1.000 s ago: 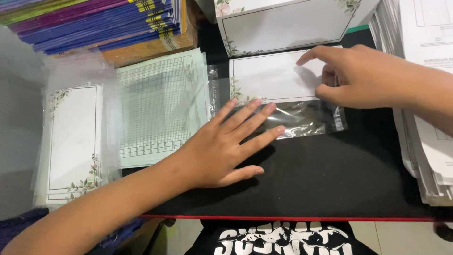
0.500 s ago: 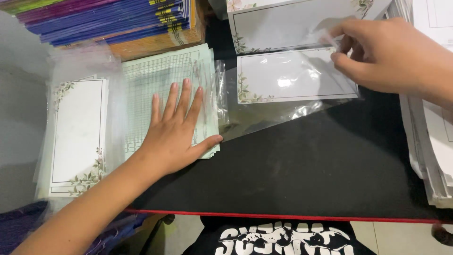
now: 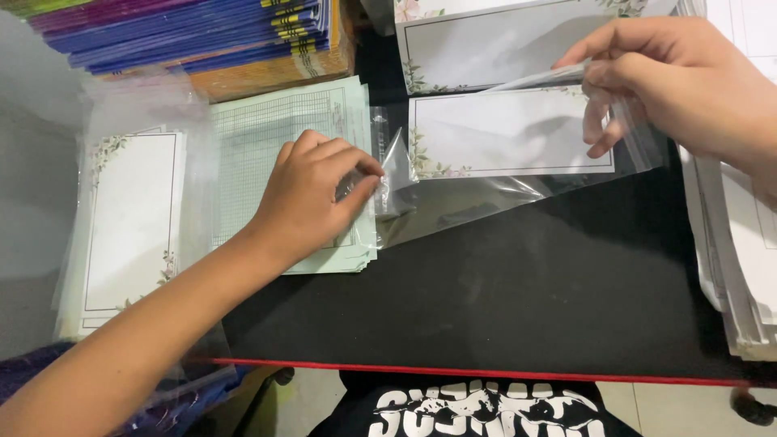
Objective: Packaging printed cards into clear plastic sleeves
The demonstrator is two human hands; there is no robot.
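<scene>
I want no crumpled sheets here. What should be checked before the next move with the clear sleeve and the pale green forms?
1. Right hand grips clear sleeve at its edge: ok.
2. Bordered card lies flat inside sleeve: ok.
3. Left hand pinches the top green sheet: ok.
4. Only one sheet pinched: cannot tell.
5. Sleeve mouth open wide: cannot tell.
6. Black table bare in front: ok.

Landmark: stack of ruled forms (image 3: 267, 154) on the table (image 3: 502, 299). Left hand (image 3: 312, 194) lies on it. Left of it, sleeved bordered cards (image 3: 129, 218). Behind it, a pile of notebooks (image 3: 202, 40). Right of it, a bordered card (image 3: 510, 133) inside a clear plastic sleeve (image 3: 486, 198), right hand (image 3: 664, 85) at the sleeve's far end. Farther right, a stack of sheets (image 3: 745, 259).
</scene>
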